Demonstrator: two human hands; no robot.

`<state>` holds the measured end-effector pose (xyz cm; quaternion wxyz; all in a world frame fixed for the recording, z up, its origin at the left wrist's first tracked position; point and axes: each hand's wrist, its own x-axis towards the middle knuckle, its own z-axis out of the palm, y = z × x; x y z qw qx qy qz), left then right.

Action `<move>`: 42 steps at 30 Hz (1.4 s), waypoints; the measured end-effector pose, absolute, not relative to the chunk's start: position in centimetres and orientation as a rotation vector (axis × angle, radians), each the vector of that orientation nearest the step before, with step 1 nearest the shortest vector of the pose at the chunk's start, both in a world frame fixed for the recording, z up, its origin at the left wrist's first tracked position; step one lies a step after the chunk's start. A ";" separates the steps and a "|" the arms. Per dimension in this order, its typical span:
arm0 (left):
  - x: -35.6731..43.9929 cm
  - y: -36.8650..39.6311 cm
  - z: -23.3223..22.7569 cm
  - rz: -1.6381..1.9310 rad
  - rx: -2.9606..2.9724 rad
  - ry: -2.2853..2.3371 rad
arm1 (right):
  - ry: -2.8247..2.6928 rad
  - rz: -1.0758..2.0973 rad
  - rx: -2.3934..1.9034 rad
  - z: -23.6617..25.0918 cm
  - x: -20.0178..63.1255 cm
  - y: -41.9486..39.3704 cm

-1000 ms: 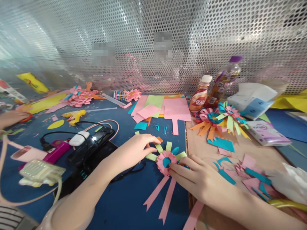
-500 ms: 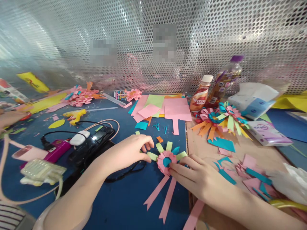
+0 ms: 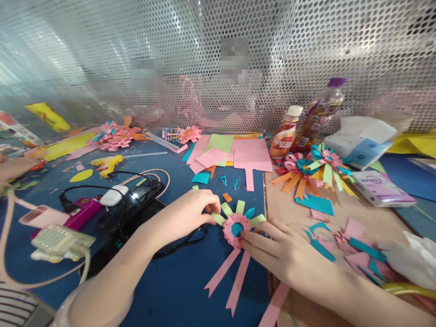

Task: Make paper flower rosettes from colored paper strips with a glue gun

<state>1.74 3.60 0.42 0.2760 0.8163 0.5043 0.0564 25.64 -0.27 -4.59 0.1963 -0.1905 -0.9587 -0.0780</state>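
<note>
A pink paper rosette [image 3: 235, 229] with a teal centre lies on the blue mat [image 3: 177, 290]. Green and teal strips fan out above it and two pink ribbon tails [image 3: 233, 277] trail below. My right hand [image 3: 275, 254] presses flat on the rosette's right side, fingertips at its centre. My left hand [image 3: 185, 213] pinches the green strip [image 3: 217, 218] on the rosette's left edge. A small orange scrap [image 3: 227, 197] lies just beyond my left fingers.
Two finished paper flowers [image 3: 311, 170] sit at the right by two bottles [image 3: 299, 129]. Coloured paper sheets [image 3: 231, 152] lie behind. A yellow glue gun [image 3: 107, 164], phones and cables [image 3: 129, 204] crowd the left. Another person's hand [image 3: 12, 168] is at the far left. Perforated metal screen [image 3: 272, 54] behind.
My left hand drew back from the orange scrap, then closed on the green strip at the rosette's left edge. My right hand has stayed on the rosette.
</note>
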 end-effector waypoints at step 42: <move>-2.1 4.7 2.2 0.069 2.434 1.669 | -2.650 -0.243 -0.524 -4.7 25.6 -0.3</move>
